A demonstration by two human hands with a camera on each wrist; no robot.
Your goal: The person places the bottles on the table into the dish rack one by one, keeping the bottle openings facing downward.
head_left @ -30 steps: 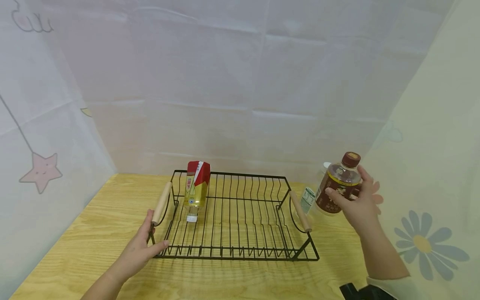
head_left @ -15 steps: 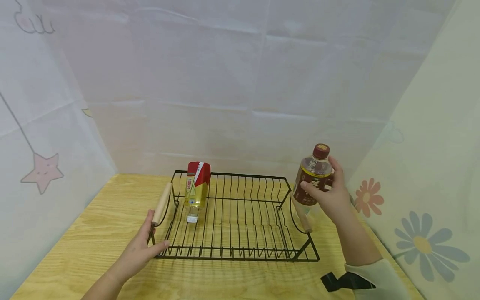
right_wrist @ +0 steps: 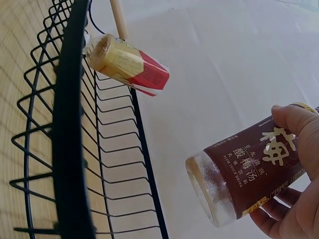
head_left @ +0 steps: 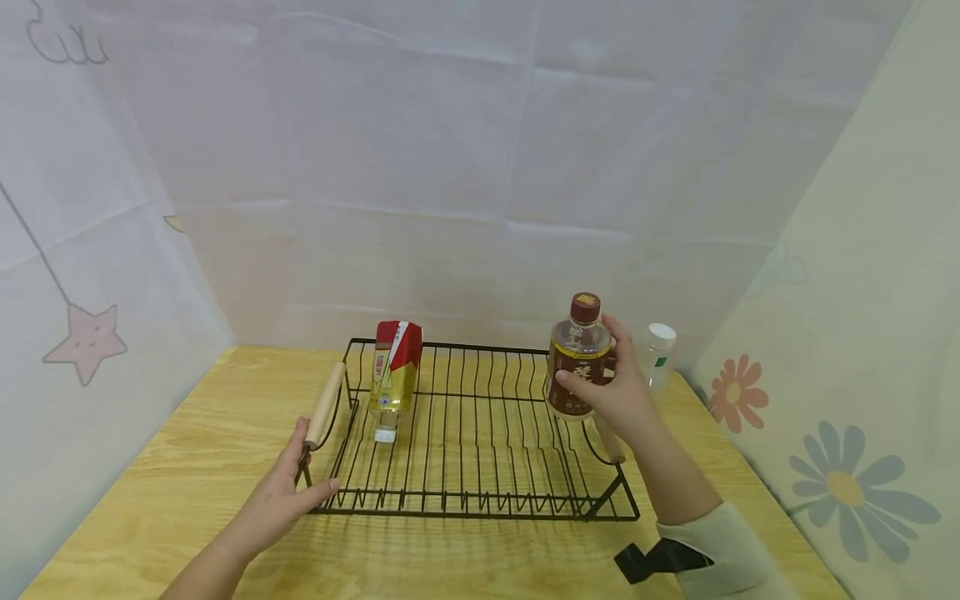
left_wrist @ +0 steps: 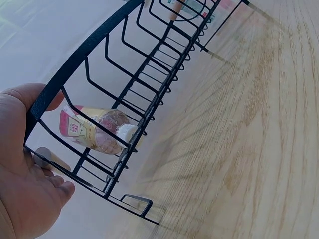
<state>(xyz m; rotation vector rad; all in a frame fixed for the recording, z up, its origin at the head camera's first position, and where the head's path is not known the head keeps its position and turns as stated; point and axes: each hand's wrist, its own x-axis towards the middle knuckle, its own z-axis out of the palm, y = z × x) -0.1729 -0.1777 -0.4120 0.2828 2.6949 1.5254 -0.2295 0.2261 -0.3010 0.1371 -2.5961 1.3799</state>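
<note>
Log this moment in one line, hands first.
left hand: holds rack | right hand: grips brown bottle, off rack | yellow bottle: in rack

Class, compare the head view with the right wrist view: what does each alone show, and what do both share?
Only the head view: the left hand, the pink star and the maroon cap.

Only the right wrist view: legible PLUM JUICE DRINK lettering.

Both: the right hand gripping the brown-labelled bottle, the black rack and the red-and-yellow bottle.
</note>
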